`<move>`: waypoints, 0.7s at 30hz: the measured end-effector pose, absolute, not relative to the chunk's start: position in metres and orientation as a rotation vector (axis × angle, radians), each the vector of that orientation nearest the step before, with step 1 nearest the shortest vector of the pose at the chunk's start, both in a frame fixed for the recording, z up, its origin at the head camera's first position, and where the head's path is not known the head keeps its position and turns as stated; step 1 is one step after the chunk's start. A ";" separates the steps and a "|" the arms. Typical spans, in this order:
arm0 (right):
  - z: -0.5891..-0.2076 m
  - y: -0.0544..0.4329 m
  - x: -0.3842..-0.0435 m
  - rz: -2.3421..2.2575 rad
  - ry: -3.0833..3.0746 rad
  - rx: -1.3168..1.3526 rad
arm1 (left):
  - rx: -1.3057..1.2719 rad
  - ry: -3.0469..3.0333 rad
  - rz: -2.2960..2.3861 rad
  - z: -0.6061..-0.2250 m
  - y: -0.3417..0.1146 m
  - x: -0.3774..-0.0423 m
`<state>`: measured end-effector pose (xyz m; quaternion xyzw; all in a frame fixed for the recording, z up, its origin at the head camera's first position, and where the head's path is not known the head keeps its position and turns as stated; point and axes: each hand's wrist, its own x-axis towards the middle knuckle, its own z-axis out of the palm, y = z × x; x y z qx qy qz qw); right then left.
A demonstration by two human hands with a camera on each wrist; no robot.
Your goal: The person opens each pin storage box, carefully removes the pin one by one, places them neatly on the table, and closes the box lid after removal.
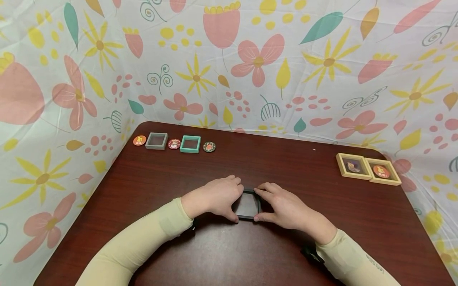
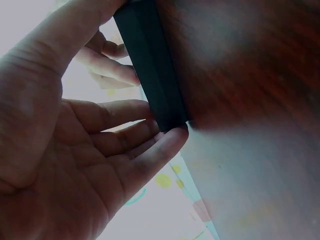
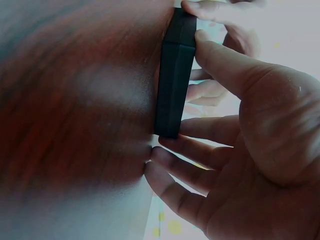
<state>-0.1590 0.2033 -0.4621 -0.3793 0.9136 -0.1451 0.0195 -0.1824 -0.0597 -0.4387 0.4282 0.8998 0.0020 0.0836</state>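
A square black display frame [image 1: 246, 217] with a see-through middle lies on the brown table in front of me. My left hand [image 1: 219, 196] grips its left side, thumb at the near corner and fingers toward the far corner. From the right, my right hand [image 1: 286, 204] holds the opposite side in the same way, its thumb on the near edge. In the left wrist view the black frame [image 2: 150, 65] shows its side wall between thumb and fingers. The right wrist view shows the black frame [image 3: 175, 90] low against the tabletop, fingertips at its far end.
At the back left stand a grey frame [image 1: 156, 147] and a teal frame [image 1: 189, 150], alternating with an orange badge [image 1: 139, 140], a red badge [image 1: 174, 143] and a dark green badge [image 1: 209, 147]. Two joined yellow frames [image 1: 384, 181] holding badges lie at right. Flowered cloth [image 1: 229, 91] hangs behind.
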 end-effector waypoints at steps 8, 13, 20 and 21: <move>-0.462 0.206 -0.161 -0.459 2.826 -1.186 | 1.292 2.704 -0.005 -0.440 -0.058 -0.181; -0.461 0.214 -0.169 -0.476 2.785 -1.260 | 1.298 2.705 -0.013 -0.442 -0.058 -0.181; -0.455 0.252 -0.196 -0.525 2.944 -1.162 | 1.318 2.714 -0.029 -0.443 -0.059 -0.181; -0.453 0.261 -0.201 -0.528 2.979 -1.099 | 1.320 2.713 -0.029 -0.443 -0.059 -0.181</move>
